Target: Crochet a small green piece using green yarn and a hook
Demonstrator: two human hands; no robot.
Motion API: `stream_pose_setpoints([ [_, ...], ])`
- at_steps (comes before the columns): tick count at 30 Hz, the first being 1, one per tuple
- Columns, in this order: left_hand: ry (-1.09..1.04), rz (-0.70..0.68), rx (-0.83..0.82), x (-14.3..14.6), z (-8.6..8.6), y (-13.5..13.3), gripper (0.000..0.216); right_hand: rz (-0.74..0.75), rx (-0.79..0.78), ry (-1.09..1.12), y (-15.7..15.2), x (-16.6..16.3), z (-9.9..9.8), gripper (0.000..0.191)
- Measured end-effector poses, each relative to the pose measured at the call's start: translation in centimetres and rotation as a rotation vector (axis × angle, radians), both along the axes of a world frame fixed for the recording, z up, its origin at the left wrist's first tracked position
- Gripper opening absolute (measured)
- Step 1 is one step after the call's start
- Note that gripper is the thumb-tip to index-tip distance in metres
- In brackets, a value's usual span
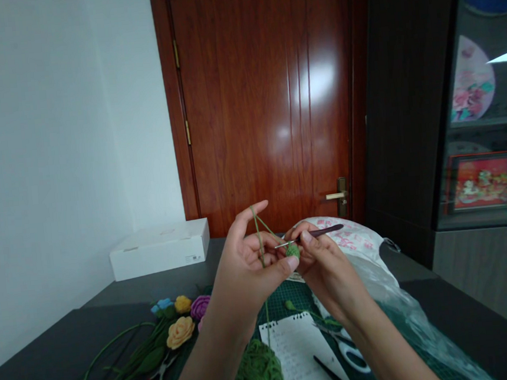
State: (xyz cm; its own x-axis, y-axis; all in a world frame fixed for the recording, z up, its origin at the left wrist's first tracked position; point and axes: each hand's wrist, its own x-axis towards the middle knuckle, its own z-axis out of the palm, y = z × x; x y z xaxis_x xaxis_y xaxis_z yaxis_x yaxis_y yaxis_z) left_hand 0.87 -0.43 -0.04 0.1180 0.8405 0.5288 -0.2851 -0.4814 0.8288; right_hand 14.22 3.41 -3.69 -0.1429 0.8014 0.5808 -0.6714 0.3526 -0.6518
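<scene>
My left hand (254,255) pinches a small green crochet piece (292,250) between thumb and fingers, with its index finger raised. Green yarn (266,307) loops over that finger and runs down to a green yarn ball (258,374) on the table. In my right hand (321,255) is a crochet hook (326,230) with a dark handle. Its thin metal shaft points left and meets the top of the green piece. Whether the tip is inside a stitch is too small to tell.
Below my hands, a handwritten notepad (293,343), a black pen (334,375) and white-handled scissors (354,355) lie on a green cutting mat (299,295). Crocheted flowers (181,332) and pliers (162,366) are at left. A white box (161,248) stands behind; a plastic bag (391,290) lies right.
</scene>
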Motion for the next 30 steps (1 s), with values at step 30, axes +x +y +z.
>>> stream_pose_setpoints([
  [30,0.033,0.038,0.133,-0.2,0.5,-0.7,0.121,-0.506,0.45,-0.188,-0.7,0.8,0.1,0.007],
])
